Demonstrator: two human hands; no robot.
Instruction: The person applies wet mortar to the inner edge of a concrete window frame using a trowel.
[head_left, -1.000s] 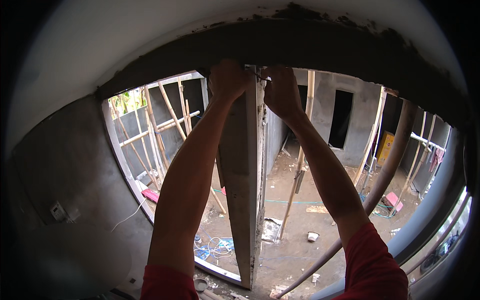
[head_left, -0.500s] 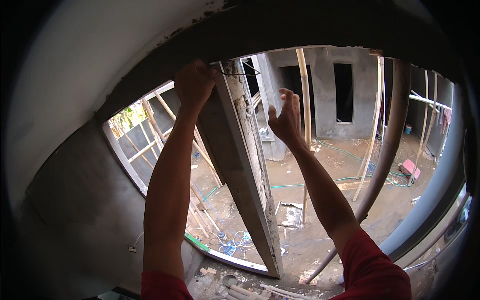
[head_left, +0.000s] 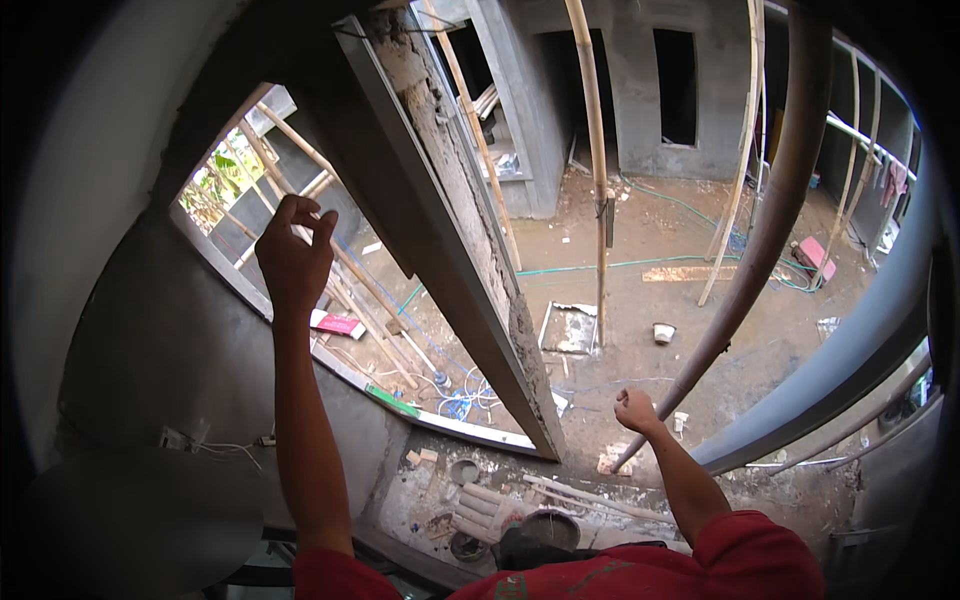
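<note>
My left hand point(head_left: 293, 255) is raised at the left, in front of the window opening beside the grey post point(head_left: 420, 210). Its fingers are curled toward the thumb in a pinch. Whatever may lie between them is too small to make out. Lower down on the right, my right hand point(head_left: 637, 410) is closed, near the foot of a slanting brown pole point(head_left: 735, 325). Its palm side is hidden, so I cannot see what it holds, if anything. Neither hand touches the post, which has a rough, crumbly side face.
Bamboo poles point(head_left: 597, 160) stand in the muddy yard outside. A curved blue-grey column point(head_left: 850, 350) rises at the right. Below me are a round dark bucket point(head_left: 552, 528) and pale sticks point(head_left: 600, 497). A green strip point(head_left: 392, 401) lies on the sill.
My left hand has come away from the top of the post, down and to the left. The right hand has dropped and its fingers have closed. The view has tilted downward.
</note>
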